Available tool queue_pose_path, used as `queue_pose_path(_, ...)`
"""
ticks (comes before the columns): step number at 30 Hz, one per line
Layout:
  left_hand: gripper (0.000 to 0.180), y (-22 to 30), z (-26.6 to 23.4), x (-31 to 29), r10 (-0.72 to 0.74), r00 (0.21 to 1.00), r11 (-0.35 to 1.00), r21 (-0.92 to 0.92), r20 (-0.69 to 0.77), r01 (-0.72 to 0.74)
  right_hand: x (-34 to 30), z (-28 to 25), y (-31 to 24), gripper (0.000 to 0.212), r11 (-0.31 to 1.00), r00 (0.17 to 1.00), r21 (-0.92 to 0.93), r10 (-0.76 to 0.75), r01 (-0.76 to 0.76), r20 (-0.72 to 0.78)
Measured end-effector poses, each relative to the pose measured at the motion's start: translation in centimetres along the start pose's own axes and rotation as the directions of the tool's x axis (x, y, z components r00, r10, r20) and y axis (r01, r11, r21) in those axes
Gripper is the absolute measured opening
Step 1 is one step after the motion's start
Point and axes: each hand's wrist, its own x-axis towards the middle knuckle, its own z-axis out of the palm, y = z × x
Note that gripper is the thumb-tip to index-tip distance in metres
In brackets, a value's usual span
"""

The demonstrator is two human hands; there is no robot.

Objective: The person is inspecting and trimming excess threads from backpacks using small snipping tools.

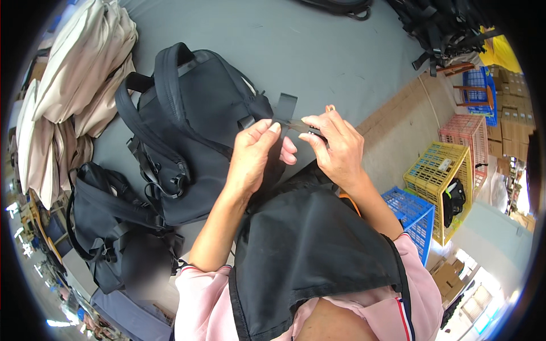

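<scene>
Both hands meet just right of the backpack.
There, the left hand pinches a dark strap with its thumb; the right hand grips a small dark tool, kind unclear. Pale fabric lies left of the backpack.

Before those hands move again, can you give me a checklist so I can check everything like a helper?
1. Left hand pinching: ok, its thumb and finger look closed on a thin dark piece.
2. Right hand holding on: ok, a small dark object sits between its thumb and finger.
3. What that object is: cannot tell, the fingers cover too much.
4. Backpack resting on the grey table: ok.
5. Lots of room between the hands: not ok, their fingertips are close together.
</scene>
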Motion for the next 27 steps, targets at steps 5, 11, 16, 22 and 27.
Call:
queue_pose_path(5, 0.023, 0.0, -0.4, -0.3, -0.021, 1.0, 0.999, -0.035, 0.02, 0.022, 0.5, -0.9, -0.4, 0.02, 0.99, 0.985, 0.055, 0.124, -0.131, 0.118)
queue_pose_path(11, 0.015, 1.5, -0.6, -3.2, 0.416, 0.88, 0.491, 0.758, 0.229, -0.429, 1.2, -0.5, 1.7, 0.007, 0.684, 0.838, 0.49, 0.489, -0.54, 0.242)
queue_pose_path(16, 0.041, 7.3, -4.2, -1.9, 0.877, 0.456, -0.053, 0.974, 0.151, -0.221, 2.2, 2.4, 6.6, 0.018, 0.578, 0.737, 0.46, 0.568, -0.674, 0.366)
queue_pose_path(22, 0.044, 11.0, -9.8, -0.5, 0.231, 0.973, 0.282, 0.956, 0.011, -0.078, 8.6, 6.5, -1.2, 0.029, 0.572, 0.768, 0.537, 0.303, -0.62, 0.564)
queue_pose_path(27, 0.033, 8.4, -7.8, -3.7, -0.176, 0.856, 0.765, 0.615, 0.487, -0.192, 9.4, 11.8, -3.2, 0.039, 0.717, 0.734, 0.389, 0.25, -0.579, 0.631)
